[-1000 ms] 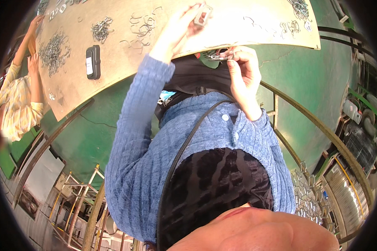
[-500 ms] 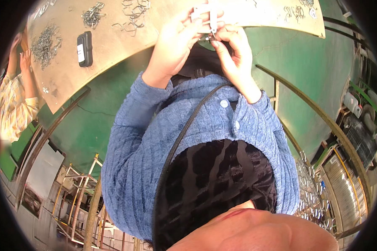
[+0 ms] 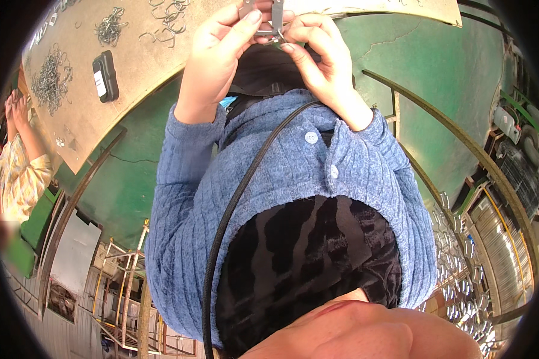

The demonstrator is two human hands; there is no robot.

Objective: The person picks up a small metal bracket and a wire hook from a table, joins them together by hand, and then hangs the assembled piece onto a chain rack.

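At the table's near edge, my left hand (image 3: 212, 54) is closed around a grey metal tool with flat jaws that looks like a caliper (image 3: 276, 15). Part of it is covered by my fingers and cut off by the upper rim. My right hand (image 3: 323, 54) pinches a small bent metal piece (image 3: 280, 37) between thumb and fingers, right by the lower end of the jaw. On the table (image 3: 81, 131) to the left lies a shut black case (image 3: 106, 76) with a white label. Bent wire hooks lie beyond it in a small heap (image 3: 109, 29) and a looser group (image 3: 170, 23).
A larger pile of wire hooks (image 3: 52, 81) lies further left. Another person's hands (image 3: 16, 107) are at the table's far left side. A curved rail (image 3: 455, 128) runs over the green floor (image 3: 395, 54) on the right. Many shiny metal pieces (image 3: 461, 287) are at lower right.
My view has shifted, and both hands with the tool sit further left and higher. The tool's face has turned from bright to grey. The other person's hands have come together.
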